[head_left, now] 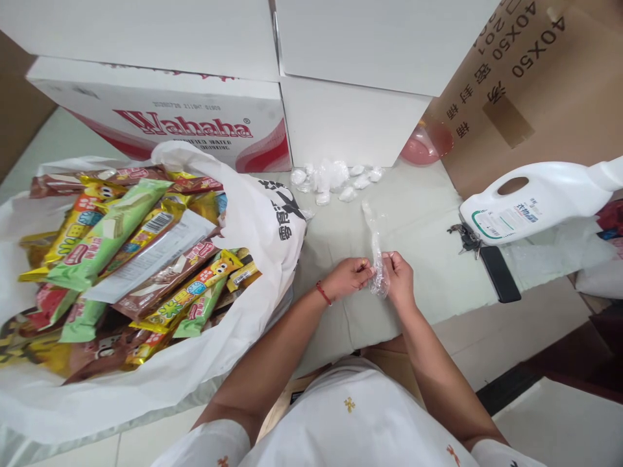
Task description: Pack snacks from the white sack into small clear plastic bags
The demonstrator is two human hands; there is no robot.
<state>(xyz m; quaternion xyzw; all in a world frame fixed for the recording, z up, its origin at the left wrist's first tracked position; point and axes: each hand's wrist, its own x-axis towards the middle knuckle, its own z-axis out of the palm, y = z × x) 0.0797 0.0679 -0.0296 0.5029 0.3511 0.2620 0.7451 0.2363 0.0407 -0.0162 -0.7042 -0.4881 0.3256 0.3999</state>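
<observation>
A long, crumpled clear plastic bag [376,250] is stretched out in front of me, its near end between my hands. My left hand [346,279], with a red string bracelet at the wrist, pinches the bag's left edge. On the other side, my right hand [400,279] is closed on its right edge, fingers and thumb together. Beyond the bag lie several small folded bundles of clear plastic [332,176], loosely grouped against the white boxes.
At left, a large white bag [233,207] is full of wrapped wafer snacks [109,237]. White cartons [160,117] line the back. A detergent bottle [530,201], keys [467,239] and a black phone [500,274] lie at right. A brown carton [530,97] stands behind them, beside a red balloon [426,141].
</observation>
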